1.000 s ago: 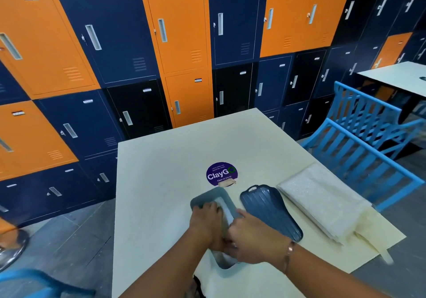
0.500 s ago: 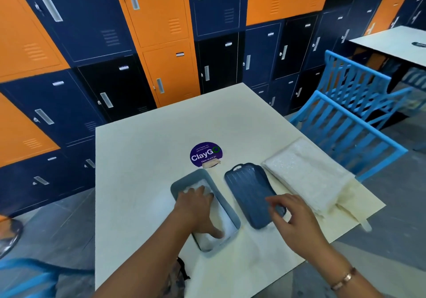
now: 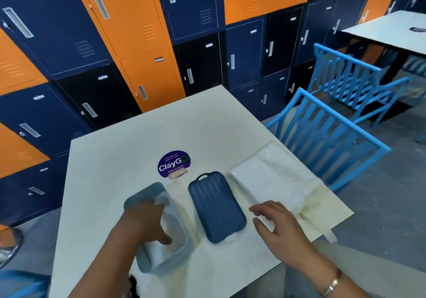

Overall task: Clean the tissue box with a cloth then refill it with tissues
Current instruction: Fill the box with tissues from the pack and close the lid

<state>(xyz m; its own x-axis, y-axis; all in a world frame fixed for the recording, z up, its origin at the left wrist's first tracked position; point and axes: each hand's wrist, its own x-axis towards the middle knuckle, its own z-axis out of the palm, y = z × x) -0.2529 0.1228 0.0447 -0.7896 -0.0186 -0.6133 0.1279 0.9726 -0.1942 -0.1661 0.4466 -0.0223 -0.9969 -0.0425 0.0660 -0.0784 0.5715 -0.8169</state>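
Note:
The grey-blue tissue box (image 3: 177,251) sits open at the near middle of the cream table (image 3: 115,159), tipped a little, with white tissue inside. My left hand (image 3: 147,221) grips its left wall, thumb down inside the box. The dark blue ribbed lid (image 3: 216,207) lies flat just right of the box. Further right lies a pack of white tissues (image 3: 269,177) on a cream sheet (image 3: 322,210). My right hand (image 3: 276,224) hovers with spread fingers over the near end of that pack, holding nothing.
A round purple sticker (image 3: 174,164) marks the table beyond the box. Blue slatted chairs (image 3: 322,131) stand at the table's right edge. Orange and navy lockers (image 3: 143,44) fill the back wall. A second table (image 3: 387,30) is at the far right.
My right hand left the box and swung right past the lid to the tissue pack. My left hand shifted from pressing inside the box to gripping its left wall, tipping it.

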